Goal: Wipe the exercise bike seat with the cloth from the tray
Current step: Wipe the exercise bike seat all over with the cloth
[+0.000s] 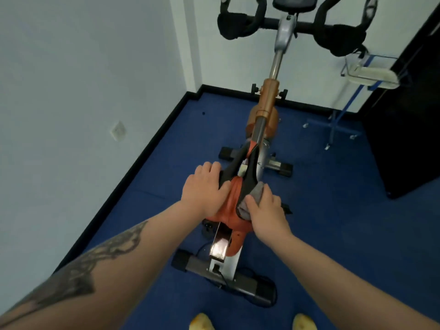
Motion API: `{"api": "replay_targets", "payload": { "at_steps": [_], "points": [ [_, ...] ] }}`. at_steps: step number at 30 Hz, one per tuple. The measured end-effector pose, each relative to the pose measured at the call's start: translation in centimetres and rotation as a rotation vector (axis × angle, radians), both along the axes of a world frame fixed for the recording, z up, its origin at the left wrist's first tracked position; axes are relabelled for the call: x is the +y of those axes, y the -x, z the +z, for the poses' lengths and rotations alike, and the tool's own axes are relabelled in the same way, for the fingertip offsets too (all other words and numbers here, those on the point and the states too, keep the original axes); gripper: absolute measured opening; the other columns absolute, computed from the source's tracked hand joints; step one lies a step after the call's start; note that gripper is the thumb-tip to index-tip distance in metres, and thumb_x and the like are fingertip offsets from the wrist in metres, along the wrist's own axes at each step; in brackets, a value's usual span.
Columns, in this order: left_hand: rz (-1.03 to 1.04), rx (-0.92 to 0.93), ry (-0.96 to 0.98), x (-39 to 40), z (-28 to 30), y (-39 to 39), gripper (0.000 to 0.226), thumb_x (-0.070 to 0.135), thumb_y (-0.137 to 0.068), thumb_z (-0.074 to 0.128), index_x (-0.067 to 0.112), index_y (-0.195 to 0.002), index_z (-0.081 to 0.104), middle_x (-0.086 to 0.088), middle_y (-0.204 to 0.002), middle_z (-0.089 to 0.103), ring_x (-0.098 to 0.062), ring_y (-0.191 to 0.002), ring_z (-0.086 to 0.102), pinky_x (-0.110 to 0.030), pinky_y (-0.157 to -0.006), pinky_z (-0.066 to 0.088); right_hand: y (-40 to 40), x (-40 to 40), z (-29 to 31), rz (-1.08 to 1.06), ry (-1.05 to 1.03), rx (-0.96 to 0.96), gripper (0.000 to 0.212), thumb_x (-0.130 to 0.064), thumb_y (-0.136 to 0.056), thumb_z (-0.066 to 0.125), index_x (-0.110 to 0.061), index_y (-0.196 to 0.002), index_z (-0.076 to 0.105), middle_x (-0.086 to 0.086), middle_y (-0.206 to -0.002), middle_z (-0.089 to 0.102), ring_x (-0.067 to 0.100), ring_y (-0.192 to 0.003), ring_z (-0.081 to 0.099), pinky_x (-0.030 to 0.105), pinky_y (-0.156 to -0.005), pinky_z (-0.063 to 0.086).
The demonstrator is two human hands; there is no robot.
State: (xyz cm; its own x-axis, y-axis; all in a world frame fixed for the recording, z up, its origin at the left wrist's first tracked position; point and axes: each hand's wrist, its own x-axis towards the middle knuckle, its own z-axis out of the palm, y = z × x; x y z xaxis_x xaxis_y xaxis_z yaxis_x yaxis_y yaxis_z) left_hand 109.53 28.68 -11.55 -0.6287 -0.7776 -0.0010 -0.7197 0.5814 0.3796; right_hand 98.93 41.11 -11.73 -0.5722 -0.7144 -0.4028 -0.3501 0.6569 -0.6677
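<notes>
Left hand (204,186) on seat (240,184) left; cloth (250,198) on right side.

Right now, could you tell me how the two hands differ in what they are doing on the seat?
The left hand lies flat and empty on the seat's left side; the right hand grips a grey cloth against its right side. The left arm bears a tattoo; the right shows none. Both are bare and touch the seat.

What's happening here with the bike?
A person is cleaning an exercise bike. The right hand presses a grey cloth against the right side of the orange and black seat, while the left hand lies flat on the seat's left side, apparently steadying it. The wire tray stands off to the right.
</notes>
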Motion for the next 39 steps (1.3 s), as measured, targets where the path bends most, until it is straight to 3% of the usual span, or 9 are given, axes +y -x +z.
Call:
{"api": "replay_targets", "payload": {
  "at_steps": [4,6,11,18,23,25,31,36,39],
  "points": [
    [-0.092,0.204,-0.175,-0.7,-0.7,0.0,0.046,0.037,-0.090,0.044,0.026,-0.134,0.041,0.008,-0.142,0.039,-0.015,-0.123,0.042,-0.039,-0.092,0.041,1.7,-3.9,1.2,-0.069,-0.115,-0.046,0.057,-0.048,-0.097,0.029,-0.011,-0.140,0.034,0.018,-0.137,0.045,0.035,-0.121,0.047,0.043,-0.101,0.039],
    [-0.111,0.245,-0.236,-0.9,-0.9,-0.3,0.049,0.040,-0.088,0.042,0.033,-0.137,0.038,0.013,-0.145,0.037,-0.011,-0.126,0.040,-0.037,-0.095,0.040,1.3,-3.8,1.4,-0.064,-0.110,-0.004,0.055,-0.048,-0.097,0.028,-0.012,-0.138,0.036,0.017,-0.133,0.048,0.033,-0.116,0.050,0.042,-0.097,0.041],
    [-0.102,0.296,-0.336,-0.9,-1.0,-0.4,0.050,0.043,-0.084,0.039,0.043,-0.134,0.037,0.019,-0.133,0.050,-0.004,-0.118,0.048,-0.035,-0.094,0.040,-2.1,1.3,0.8,-0.005,-0.018,0.224,0.068,-0.054,-0.095,0.028,-0.021,-0.151,0.009,0.014,-0.139,0.035,0.031,-0.120,0.044,0.042,-0.095,0.043],
    [-0.070,0.279,-0.342,-0.7,-0.5,-0.5,0.047,0.038,-0.089,0.044,0.041,-0.135,0.038,0.020,-0.133,0.050,-0.002,-0.118,0.046,-0.029,-0.094,0.037,0.7,-5.2,1.8,0.034,-0.149,0.233,0.066,-0.048,-0.098,0.029,-0.005,-0.146,0.018,0.020,-0.144,0.038,0.036,-0.126,0.042,0.047,-0.100,0.039],
    [-0.076,0.297,-0.333,-0.6,-0.5,-0.7,0.047,0.039,-0.086,0.042,0.048,-0.131,0.037,0.028,-0.127,0.051,0.007,-0.112,0.047,-0.022,-0.091,0.037,-2.4,-0.2,0.9,0.233,-0.052,0.586,0.077,-0.056,-0.092,0.024,-0.011,-0.151,0.005,0.018,-0.152,0.027,0.033,-0.136,0.031,0.045,-0.111,0.031],
    [-0.084,0.310,-0.345,-0.7,-0.5,-0.8,0.047,0.039,-0.086,0.042,0.047,-0.132,0.037,0.027,-0.128,0.051,0.006,-0.115,0.047,-0.023,-0.094,0.037,-1.6,-1.3,0.3,0.227,-0.045,0.579,0.076,-0.055,-0.093,0.024,-0.011,-0.152,0.004,0.018,-0.154,0.023,0.033,-0.137,0.028,0.044,-0.113,0.028],
    [-0.102,0.312,-0.360,-0.7,-0.2,-0.8,0.049,0.038,-0.086,0.042,0.044,-0.134,0.037,0.027,-0.130,0.049,0.006,-0.116,0.045,-0.025,-0.096,0.038,1.3,-6.4,1.2,0.107,-0.071,0.319,0.074,-0.044,-0.098,0.034,-0.011,-0.151,-0.007,0.018,-0.149,0.029,0.034,-0.123,0.045,0.046,-0.093,0.045],
    [-0.225,0.293,-0.322,-1.2,-0.6,-0.8,0.052,0.036,-0.090,0.039,0.042,-0.140,0.027,0.023,-0.141,0.038,0.002,-0.126,0.037,-0.026,-0.098,0.032,-2.4,-1.0,0.5,0.085,-0.049,0.512,0.076,-0.059,-0.089,0.018,-0.018,-0.152,0.003,0.007,-0.148,0.032,0.026,-0.127,0.039,0.044,-0.102,0.039],
    [-0.343,0.200,-0.309,-2.2,-1.0,-1.0,0.054,0.037,-0.096,0.036,0.032,-0.147,0.017,0.015,-0.153,0.023,-0.004,-0.137,0.023,-0.023,-0.104,0.022,-2.2,-2.1,0.0,-0.043,-0.026,0.483,0.069,-0.057,-0.092,0.024,-0.020,-0.150,0.018,0.006,-0.142,0.040,0.027,-0.122,0.044,0.044,-0.098,0.041]
  ]
}}
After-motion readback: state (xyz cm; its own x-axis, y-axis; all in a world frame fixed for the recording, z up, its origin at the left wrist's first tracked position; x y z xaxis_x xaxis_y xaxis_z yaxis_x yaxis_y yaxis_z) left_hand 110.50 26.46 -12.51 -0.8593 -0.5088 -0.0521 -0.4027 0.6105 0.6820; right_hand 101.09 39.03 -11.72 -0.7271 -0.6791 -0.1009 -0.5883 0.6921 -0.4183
